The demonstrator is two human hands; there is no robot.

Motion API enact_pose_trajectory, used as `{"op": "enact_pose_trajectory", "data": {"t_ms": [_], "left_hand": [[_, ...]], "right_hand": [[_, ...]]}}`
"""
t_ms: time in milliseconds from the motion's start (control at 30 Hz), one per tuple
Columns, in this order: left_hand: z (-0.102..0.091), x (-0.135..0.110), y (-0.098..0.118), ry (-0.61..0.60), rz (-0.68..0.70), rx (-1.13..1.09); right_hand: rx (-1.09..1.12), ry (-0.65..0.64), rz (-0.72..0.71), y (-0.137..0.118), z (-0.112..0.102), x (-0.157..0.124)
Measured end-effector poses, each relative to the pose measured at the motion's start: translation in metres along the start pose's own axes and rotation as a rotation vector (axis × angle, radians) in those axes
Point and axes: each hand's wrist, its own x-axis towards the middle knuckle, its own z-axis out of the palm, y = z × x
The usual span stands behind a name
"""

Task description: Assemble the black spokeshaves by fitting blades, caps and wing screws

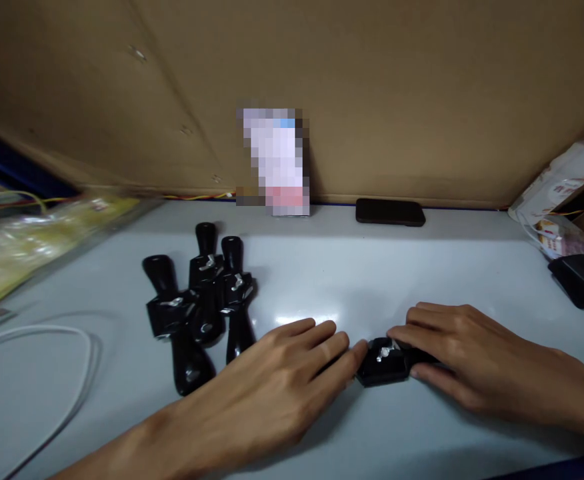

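Note:
A glossy black double-handled piece [383, 367] lies near the table front, with a wide angular middle that carries a small silvery metal part [385, 353]. My right hand [465, 357] is closed around its right end, thumb below and fingers above. From the left, my left hand [292, 380] reaches over it with fingers bent, the index fingertip touching the angular middle; the left end is hidden under that hand. Several similar black pieces [172, 313] rest in a group left of my hands, each with rounded ends and a silvery metal part on the middle.
A dark phone [391, 212] lies at the back by the cardboard wall [372, 100], and a blurred-out screen [279, 160] leans there. At left are plastic bags [37, 247] and a white cable [85, 373]. A bottle [567, 177] and a black object [582, 283] are at right.

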Motion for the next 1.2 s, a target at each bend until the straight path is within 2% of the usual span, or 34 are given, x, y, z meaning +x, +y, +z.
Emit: {"op": "enact_pose_trajectory", "data": {"t_ms": [300,467,700,867,1067,1200], "left_hand": [[-0.001,0.001,0.001,0.015,-0.033,-0.038],[-0.001,0.001,0.001,-0.003,-0.047,-0.042],[-0.001,0.001,0.001,0.011,-0.049,-0.041],[0.000,0.000,0.000,0.014,-0.035,-0.041],[-0.002,0.001,-0.001,-0.016,-0.032,-0.075],[-0.002,0.001,0.000,-0.016,-0.034,-0.057]], "right_hand": [[-0.139,0.089,-0.022,-0.006,0.001,-0.002],[-0.165,0.139,-0.096,-0.012,0.001,-0.004],[-0.190,0.349,-0.112,-0.013,0.004,-0.005],[-0.176,0.253,-0.129,-0.012,0.005,-0.002],[-0.133,0.254,-0.167,-0.015,0.006,-0.004],[-0.170,0.302,-0.173,-0.012,0.008,-0.002]]}}
